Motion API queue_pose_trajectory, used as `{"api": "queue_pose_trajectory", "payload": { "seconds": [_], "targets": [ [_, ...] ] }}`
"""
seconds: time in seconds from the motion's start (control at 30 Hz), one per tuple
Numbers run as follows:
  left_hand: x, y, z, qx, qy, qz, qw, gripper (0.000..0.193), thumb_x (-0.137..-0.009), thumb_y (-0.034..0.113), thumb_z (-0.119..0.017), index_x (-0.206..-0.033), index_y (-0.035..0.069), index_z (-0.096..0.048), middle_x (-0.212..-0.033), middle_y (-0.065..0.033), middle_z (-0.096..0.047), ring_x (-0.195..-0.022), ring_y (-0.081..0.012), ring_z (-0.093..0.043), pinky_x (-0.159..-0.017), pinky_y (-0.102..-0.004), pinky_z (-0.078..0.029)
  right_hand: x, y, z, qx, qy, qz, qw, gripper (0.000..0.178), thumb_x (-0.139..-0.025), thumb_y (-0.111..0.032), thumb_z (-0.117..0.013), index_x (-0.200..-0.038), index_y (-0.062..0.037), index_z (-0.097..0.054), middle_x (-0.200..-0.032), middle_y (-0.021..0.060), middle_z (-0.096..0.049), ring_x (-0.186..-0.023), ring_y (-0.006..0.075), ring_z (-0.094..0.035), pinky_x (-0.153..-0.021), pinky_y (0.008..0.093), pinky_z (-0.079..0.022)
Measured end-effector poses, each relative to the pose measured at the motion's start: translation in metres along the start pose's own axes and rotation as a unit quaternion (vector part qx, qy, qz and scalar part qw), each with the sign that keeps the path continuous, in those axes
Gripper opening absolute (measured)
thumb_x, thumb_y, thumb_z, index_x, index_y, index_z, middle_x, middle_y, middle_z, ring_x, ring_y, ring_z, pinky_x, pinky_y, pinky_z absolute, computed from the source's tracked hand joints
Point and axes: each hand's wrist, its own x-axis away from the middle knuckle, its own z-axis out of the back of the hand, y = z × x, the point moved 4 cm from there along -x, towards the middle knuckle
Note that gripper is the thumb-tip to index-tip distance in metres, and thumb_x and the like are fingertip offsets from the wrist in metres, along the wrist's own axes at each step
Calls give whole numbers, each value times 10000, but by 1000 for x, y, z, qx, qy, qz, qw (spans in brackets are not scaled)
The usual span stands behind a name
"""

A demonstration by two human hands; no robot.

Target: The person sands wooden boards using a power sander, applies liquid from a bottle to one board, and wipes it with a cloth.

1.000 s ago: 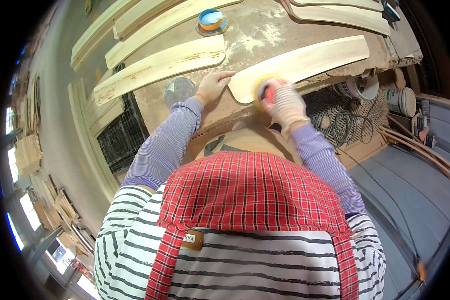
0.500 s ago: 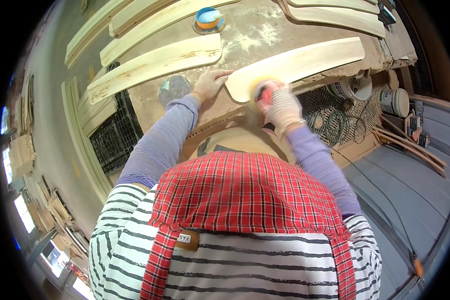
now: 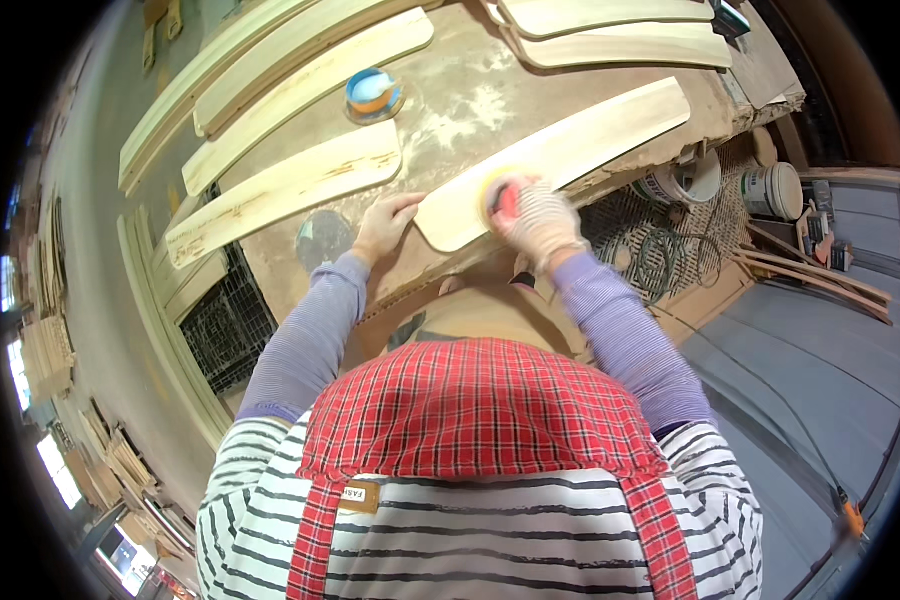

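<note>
A pale, gently curved wooden board (image 3: 620,132) lies along the near edge of the workbench. My left hand (image 3: 382,228) is bare, its fingers closed at the board's left end. On the board's left half, my gloved right hand (image 3: 544,224) grips a round sanding pad (image 3: 491,192) with a yellow rim and a red part. Motion blurs the pad, and my fingers cover much of it. Just left of my left hand, a grey round disc (image 3: 323,240) lies on the bench. Farther left sits another board (image 3: 285,192) with brown marks.
A blue-and-orange tape roll (image 3: 372,92) with something pale inside stands on the bench (image 3: 450,75). More curved boards (image 3: 610,50) lie at the far right, others at the far left. Below the bench's right edge are white buckets (image 3: 770,190) and a coiled hose (image 3: 675,262).
The whole view has shifted, so the bench things appear farther left and mostly lower. My right hand and the pad are slightly farther from the board's left end. Both grips stay the same.
</note>
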Motion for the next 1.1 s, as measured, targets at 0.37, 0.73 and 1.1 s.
{"api": "queue_pose_trajectory", "payload": {
  "seconds": [0.37, 0.73, 1.1],
  "targets": [
    [4, -7, -7, 34, 65, 101, 992, 216, -884, 192, -710, -1053, 61, -740, -933, -98, -708, -852, -208, -670, -806, -307, -517, -92, 146, 102, -9, 169, -193, 967, 610, -737, -394, -745, -1251, -119, -566, -1110, 245, -678, -1033, 387, -677, -906, 423, -551],
    [-32, -13, -7, 214, 172, 139, 952, 214, -971, 48, -528, -1113, 14, -685, -1000, -83, -713, -928, -171, -671, -816, -307, -532, -20, -52, -22, 1, -103, 52, 993, 478, -786, -247, -757, -1208, -191, -540, -1314, 208, -477, -1093, 387, -618, -905, 450, -543],
    [-66, 98, -102, -312, 172, 23, 934, 275, -974, 219, -501, -1199, 113, -618, -1179, -102, -600, -1122, -312, -523, -977, -467, -378, -120, 193, 124, 9, 108, -85, 990, 517, -821, -354, -667, -1278, -166, -516, -1215, 263, -560, -1018, 437, -643, -926, 478, -527]
  ]
}}
